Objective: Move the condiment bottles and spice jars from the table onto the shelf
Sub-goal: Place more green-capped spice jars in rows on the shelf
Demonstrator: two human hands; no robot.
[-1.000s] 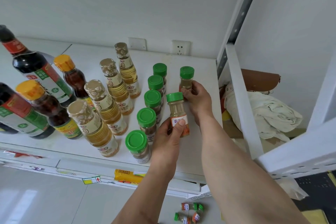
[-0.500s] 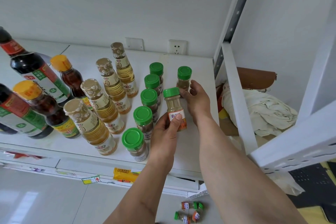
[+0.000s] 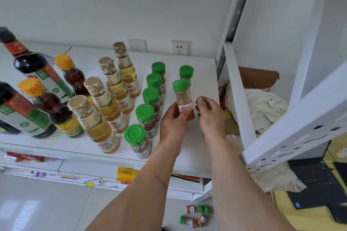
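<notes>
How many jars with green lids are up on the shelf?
7: five in a row, one at the back right, and one the left hand holds. More lie below.

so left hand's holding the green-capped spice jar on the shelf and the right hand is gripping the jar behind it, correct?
Not quite. In the head view the left hand does hold the spice jar on the shelf, but the right hand grips nothing: it sits apart from the rear jar, fingers loosely curled.

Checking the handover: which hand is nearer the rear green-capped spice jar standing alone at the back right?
Right hand, just in front of that jar; the left hand grips the nearer jar.
</notes>
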